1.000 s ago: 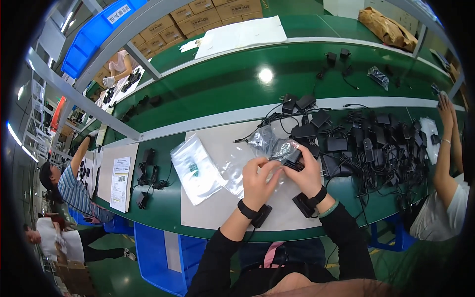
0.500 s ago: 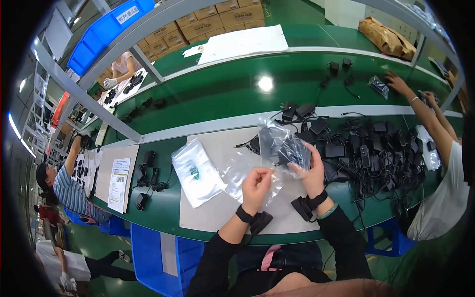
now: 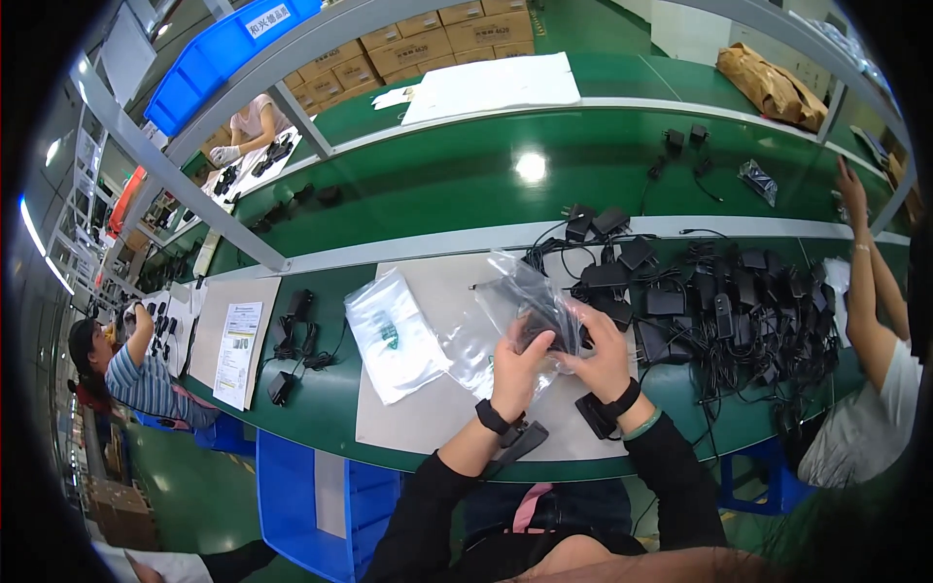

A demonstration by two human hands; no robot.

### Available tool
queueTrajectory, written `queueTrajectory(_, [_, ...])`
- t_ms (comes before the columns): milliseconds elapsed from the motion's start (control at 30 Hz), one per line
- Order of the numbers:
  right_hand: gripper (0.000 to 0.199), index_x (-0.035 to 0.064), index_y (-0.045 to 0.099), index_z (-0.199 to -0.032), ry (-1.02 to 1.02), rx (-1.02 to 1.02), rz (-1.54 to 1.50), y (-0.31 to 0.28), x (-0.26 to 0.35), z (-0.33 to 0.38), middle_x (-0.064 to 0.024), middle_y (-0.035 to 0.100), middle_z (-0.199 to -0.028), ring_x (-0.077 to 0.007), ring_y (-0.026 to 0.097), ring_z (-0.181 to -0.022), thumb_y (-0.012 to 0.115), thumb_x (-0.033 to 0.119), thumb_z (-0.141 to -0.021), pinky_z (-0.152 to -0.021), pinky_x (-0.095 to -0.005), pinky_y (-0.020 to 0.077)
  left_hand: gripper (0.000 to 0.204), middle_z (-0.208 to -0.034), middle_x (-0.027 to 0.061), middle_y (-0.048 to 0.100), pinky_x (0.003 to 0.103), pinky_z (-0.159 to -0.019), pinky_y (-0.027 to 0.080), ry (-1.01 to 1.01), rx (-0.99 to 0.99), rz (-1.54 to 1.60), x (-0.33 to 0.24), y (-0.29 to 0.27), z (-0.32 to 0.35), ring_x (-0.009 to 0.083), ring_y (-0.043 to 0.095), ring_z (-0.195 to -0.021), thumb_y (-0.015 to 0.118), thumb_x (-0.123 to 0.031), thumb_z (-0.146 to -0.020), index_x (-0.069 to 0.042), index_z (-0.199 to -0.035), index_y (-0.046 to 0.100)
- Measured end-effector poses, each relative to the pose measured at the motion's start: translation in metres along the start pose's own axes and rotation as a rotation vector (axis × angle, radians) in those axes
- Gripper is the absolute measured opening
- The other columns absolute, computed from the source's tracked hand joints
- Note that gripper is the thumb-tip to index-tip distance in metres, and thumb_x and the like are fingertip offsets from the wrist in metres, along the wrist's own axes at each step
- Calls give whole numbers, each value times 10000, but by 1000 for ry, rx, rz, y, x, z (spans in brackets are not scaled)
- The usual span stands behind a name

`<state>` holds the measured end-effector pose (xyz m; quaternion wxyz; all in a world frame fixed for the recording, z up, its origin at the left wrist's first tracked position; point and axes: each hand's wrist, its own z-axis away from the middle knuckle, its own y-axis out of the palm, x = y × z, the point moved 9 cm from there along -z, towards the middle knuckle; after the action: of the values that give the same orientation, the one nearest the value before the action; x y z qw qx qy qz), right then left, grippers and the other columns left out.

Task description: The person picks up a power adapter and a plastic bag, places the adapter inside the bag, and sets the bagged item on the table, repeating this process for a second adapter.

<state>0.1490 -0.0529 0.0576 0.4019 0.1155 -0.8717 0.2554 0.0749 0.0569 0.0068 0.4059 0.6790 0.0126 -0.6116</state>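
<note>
Both my hands hold a clear plastic bag (image 3: 525, 291) with a black power adapter (image 3: 546, 326) inside it, above the grey mat (image 3: 428, 418). My left hand (image 3: 517, 371) grips the bag's lower left side. My right hand (image 3: 601, 356) clasps the adapter through the bag from the right. A stack of empty clear bags (image 3: 394, 335) lies flat on the mat to the left of my hands.
A large tangle of black adapters and cables (image 3: 724, 311) covers the bench to the right. A co-worker's arm (image 3: 870, 291) reaches in at the far right; another person (image 3: 136, 374) sits at the left. A paper sheet (image 3: 236, 340) and loose adapters (image 3: 296, 330) lie left of the mat.
The bag with the adapter has come down from a raised position toward my body, and my left hand has closed in on it beside my right hand.
</note>
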Motion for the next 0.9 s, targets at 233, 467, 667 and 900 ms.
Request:
queueTrajectory(233, [558, 47, 601, -1067, -143, -11, 317, -6, 24, -5, -79, 583, -1069, -289, 548, -809, 761, 171, -548, -758, -364, 466, 305, -878, 39, 618, 220, -656, 471, -79, 27, -402, 5, -4, -1, 114, 579, -745, 669, -110, -800, 24, -1043, 542])
queueTrajectory(467, [534, 15, 589, -1076, -171, -5, 337, -4, 22, 0, -115, 581, -1080, -295, 552, -830, 730, 143, -576, -733, -346, 466, 359, -895, 46, 616, 240, -687, 467, 24, 215, -597, 11, 2, 0, 99, 560, -763, 667, -183, -815, 10, -1088, 536])
queueTrajectory(667, [546, 35, 585, -1124, -273, 66, 371, 1, 24, 0, -100, 559, -1171, -262, 560, -805, 693, 86, -591, -696, -317, 489, 399, -850, 105, 638, 301, -709, 472, 11, 304, -683, 12, 7, 4, 154, 605, -782, 643, -302, -827, 16, -1058, 575])
queueTrajectory(900, [576, 59, 573, -1171, -341, 71, 387, 0, 37, -2, -77, 566, -1170, -238, 555, -758, 665, 45, -602, -671, -307, 492, 352, -820, 124, 643, 302, -721, 468, 73, 321, -548, 4, 15, 4, 181, 611, -781, 580, -300, -868, -11, -1070, 566])
